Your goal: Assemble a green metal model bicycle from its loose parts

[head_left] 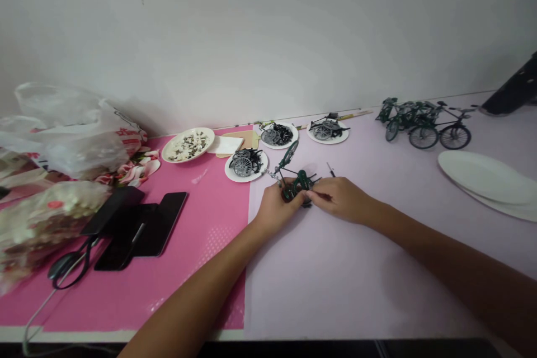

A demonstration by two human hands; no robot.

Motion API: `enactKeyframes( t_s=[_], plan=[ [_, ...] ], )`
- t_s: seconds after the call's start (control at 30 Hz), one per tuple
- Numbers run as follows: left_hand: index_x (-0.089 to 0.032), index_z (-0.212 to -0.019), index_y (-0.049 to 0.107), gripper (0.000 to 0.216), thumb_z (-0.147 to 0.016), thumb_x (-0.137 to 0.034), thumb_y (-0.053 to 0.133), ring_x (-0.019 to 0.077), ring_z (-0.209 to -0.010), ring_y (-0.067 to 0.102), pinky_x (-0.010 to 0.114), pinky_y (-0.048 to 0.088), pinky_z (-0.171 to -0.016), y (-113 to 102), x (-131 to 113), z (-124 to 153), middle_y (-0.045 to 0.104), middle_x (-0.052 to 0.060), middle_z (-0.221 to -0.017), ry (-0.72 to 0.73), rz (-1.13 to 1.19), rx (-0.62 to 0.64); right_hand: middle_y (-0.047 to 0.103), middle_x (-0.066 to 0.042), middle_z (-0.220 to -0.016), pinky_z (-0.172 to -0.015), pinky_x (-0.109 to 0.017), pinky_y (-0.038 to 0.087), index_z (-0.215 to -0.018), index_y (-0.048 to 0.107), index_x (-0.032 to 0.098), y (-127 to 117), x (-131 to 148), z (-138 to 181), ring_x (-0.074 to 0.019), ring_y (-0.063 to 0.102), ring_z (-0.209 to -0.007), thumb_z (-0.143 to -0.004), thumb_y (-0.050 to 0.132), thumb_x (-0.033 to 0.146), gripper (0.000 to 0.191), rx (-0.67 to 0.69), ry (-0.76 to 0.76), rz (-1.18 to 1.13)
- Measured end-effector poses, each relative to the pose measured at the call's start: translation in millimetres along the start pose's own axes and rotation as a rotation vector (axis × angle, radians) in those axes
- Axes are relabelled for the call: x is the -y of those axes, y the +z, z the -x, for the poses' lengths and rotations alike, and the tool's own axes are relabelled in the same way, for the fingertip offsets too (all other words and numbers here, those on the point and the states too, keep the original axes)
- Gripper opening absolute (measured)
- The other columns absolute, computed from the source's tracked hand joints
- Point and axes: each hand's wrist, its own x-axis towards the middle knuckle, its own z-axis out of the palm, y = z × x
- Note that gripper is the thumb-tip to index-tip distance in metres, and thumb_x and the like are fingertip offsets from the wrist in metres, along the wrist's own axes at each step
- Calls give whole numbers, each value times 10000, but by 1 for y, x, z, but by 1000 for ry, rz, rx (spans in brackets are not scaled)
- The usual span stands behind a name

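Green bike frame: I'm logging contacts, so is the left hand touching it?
Touching. The head view shows the left hand closed against the green bike frame with no gap; the right hand meets it from the other side.

No legible text noted; red print on the white plastic bag (126,135) at far left is too blurred to read.

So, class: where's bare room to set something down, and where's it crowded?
Bare: pale mat between the forearms; pink mat beside the phones. Crowded: plates behind the toy bike in left hand and right hand; bags far left.
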Motion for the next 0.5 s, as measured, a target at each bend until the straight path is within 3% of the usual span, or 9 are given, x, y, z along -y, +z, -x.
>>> enactKeyframes(
  t_s=[0.5],
  plan=[
    [-173, -1056, 727, 226, -866, -293, 706, 197, -862, 721, 286, 564, -758, 0, 2, -1, 785, 53, -972, 6, -9, 3, 555, 1, -632, -594, -288, 319, -662, 498, 203, 0, 0, 0, -137, 484, -590, -1019, 490, 385, 401, -11, -18, 3]
  ],
)
